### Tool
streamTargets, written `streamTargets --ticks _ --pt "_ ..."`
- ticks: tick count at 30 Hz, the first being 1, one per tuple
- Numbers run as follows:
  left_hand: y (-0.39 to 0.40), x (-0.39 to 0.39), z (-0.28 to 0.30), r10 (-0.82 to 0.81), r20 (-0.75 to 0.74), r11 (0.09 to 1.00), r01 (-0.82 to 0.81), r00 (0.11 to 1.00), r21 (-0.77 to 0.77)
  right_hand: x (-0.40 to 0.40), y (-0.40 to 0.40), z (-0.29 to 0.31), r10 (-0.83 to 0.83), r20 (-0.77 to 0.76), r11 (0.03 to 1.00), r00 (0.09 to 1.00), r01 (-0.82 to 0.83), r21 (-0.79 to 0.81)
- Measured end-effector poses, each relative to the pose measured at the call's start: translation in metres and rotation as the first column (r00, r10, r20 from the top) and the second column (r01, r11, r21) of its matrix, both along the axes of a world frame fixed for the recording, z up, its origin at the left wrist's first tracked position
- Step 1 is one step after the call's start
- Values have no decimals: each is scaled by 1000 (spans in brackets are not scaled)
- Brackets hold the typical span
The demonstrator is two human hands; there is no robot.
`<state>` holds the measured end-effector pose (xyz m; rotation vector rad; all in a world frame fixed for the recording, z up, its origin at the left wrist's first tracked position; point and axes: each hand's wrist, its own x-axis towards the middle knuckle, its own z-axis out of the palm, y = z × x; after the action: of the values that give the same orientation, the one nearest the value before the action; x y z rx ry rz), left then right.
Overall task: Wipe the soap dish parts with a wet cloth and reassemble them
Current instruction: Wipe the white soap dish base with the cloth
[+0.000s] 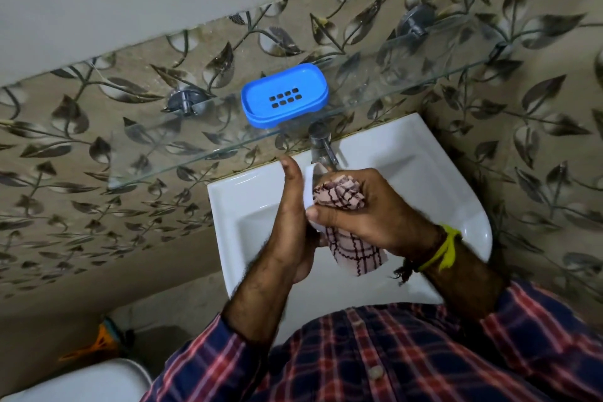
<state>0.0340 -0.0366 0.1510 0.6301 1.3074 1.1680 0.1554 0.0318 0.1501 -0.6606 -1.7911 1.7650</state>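
Observation:
A blue soap dish (284, 98) with a slotted drain tray stands on the glass shelf (195, 157) above the basin. Over the basin, my left hand (288, 222) holds a white part (309, 188) on edge; most of it is hidden between my hands. My right hand (368, 209) grips a bunched pink checked cloth (339, 194) and presses it against the white part. The cloth's loose end (355, 254) hangs below my right hand.
A white basin (424, 179) sits under my hands, with a chrome tap (321, 143) just beyond them, under the shelf's front edge. Leaf-patterned tiles cover the walls. A white toilet lid (75, 382) and an orange object (94, 346) lie at the lower left.

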Motion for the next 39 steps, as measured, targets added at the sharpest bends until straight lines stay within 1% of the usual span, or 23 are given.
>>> streamTargets --ticks 1,3,4,5,6,9,13,14,17,18,22,23,26,27,30,31,32,34,35,36,37,38,39 --pt "0 -3 1 -54 -33 998 53 998 -24 -1 0 0 -70 -33 997 997 68 -46" --pt "-3 -7 -6 -118 -138 992 123 983 27 -1 2 0 -156 -123 957 980 119 -263" --pt "-5 -5 -11 -104 -190 988 123 976 92 -2 4 2 -170 -155 927 973 104 -361" --pt "-8 -2 -17 -72 -216 984 105 974 144 -3 6 4 -167 -163 908 972 87 -411" --pt "-10 3 -19 -43 -189 985 73 981 156 -5 7 6 -155 -154 906 976 78 -416" --pt "-8 13 -8 38 -78 993 -29 996 119 -5 5 7 -80 -124 945 989 35 -324" --pt "-4 4 6 49 -9 998 -48 999 39 8 -1 3 122 -25 975 992 -125 -184" --pt "-4 3 7 39 -11 999 -38 999 29 8 -2 2 125 -3 976 992 -123 -181" --pt "-3 7 1 28 -25 999 -27 999 29 4 -5 3 -24 9 978 1000 25 -206" --pt "-2 6 0 45 -13 999 -45 999 25 2 -5 3 -32 11 980 999 34 -198" --pt "1 -2 -2 98 62 995 -99 993 18 2 -6 6 163 120 983 979 -151 -100" --pt "1 -1 -1 105 48 994 -106 993 12 1 -5 7 156 126 985 980 -145 -90" --pt "1 2 -3 113 12 994 -114 993 8 -2 -3 7 41 66 993 997 -33 -112" --pt "1 2 -2 119 13 993 -119 993 9 -1 -3 6 69 63 993 996 -63 -102" --pt "1 -2 3 110 16 994 -110 994 -9 5 0 0 287 131 957 949 -291 16" --pt "0 -2 5 102 21 995 -102 995 -17 6 0 -1 326 153 941 933 -335 39" --pt "0 -1 4 106 38 994 -104 994 -34 6 0 -4 320 181 939 930 -337 71" --pt "2 1 3 134 48 988 -129 990 -87 1 -5 -10 183 253 949 950 -238 208" --pt "2 0 2 155 32 982 -151 987 -111 0 -8 -13 112 260 947 959 -182 264" --pt "4 -3 1 174 8 978 -172 985 -115 -1 -12 -13 73 240 952 968 -140 274" --pt "4 -6 2 175 -33 981 -177 984 -82 -1 -12 -13 55 199 968 979 -101 229" --pt "1 -10 -1 171 -98 985 -173 980 -14 1 -11 -10 30 131 992 991 -46 122" --pt "-1 -13 -7 181 -200 981 -164 963 100 3 -7 -6 -14 47 999 999 16 -51"
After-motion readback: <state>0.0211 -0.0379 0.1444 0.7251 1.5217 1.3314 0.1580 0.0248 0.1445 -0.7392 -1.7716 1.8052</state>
